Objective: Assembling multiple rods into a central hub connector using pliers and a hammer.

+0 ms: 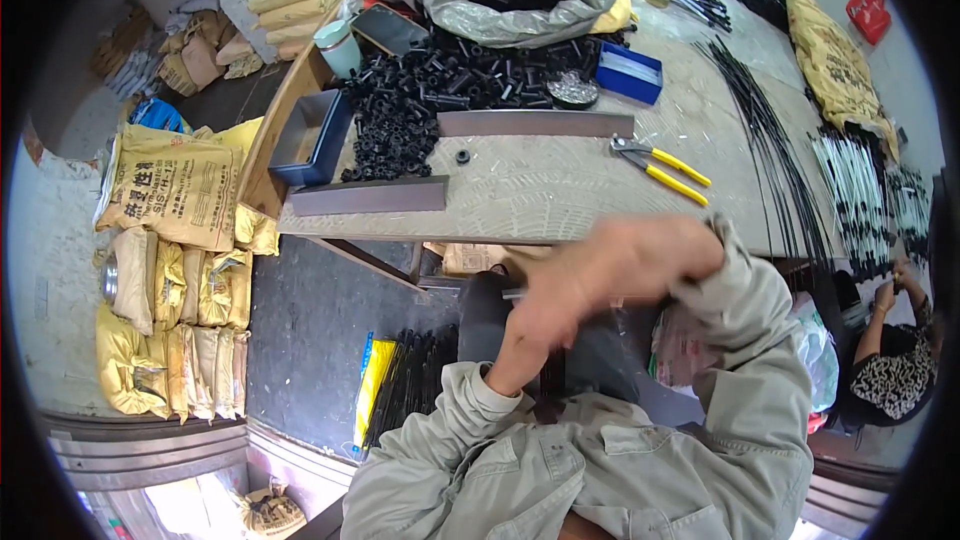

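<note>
My left hand [541,328] is above my lap, just off the near edge of the workbench [500,202]. My right hand [590,262] reaches across from the right and overlaps it. Both are smeared by motion, so I cannot make out their fingers or anything between them. A short grey end shows beside the left hand, too blurred to name. Closest on the bench is a pair of cutting pliers with yellow handles [672,172], lying with its jaws toward the back left. A single small black ring [462,156] lies near two dark metal strips [536,124] [370,196].
Behind the strips spreads a heap of small black plastic parts [390,120], below a grey sack [590,15]. Around it stand blue boxes [650,95] [345,120], a cup [338,48] and a phone [391,30]. Long black rods [765,140] lie right; another person [890,370] sits beyond.
</note>
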Available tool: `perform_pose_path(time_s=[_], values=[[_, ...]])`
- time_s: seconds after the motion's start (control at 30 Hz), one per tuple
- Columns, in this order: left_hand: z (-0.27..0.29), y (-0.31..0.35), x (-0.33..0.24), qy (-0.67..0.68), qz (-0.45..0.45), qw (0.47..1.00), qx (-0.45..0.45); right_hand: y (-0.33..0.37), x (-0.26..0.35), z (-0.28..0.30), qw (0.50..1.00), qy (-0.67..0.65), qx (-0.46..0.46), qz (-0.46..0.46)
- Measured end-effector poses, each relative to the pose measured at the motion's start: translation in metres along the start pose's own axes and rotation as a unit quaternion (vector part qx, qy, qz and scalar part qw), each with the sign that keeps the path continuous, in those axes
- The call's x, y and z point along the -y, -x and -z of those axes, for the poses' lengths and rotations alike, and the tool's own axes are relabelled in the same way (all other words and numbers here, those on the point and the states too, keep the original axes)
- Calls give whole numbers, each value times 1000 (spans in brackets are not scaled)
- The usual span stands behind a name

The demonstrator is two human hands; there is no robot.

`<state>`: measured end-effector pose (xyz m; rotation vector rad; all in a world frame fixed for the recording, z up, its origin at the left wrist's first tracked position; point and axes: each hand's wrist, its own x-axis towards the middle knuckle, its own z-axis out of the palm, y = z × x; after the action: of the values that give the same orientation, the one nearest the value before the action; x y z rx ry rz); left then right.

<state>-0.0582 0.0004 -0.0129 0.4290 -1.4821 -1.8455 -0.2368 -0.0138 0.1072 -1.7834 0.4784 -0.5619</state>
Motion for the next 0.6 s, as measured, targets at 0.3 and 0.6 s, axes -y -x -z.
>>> perform_pose_path(time_s=[0.3, 0.6], values=[[-6, -16, 17, 116, 170, 973, -110, -132, -133, 144, 651, 643, -347, -206], [6, -20, 28, 133, 148, 972, -128, -53, -96, 171, 766, 435, -467, -71]])
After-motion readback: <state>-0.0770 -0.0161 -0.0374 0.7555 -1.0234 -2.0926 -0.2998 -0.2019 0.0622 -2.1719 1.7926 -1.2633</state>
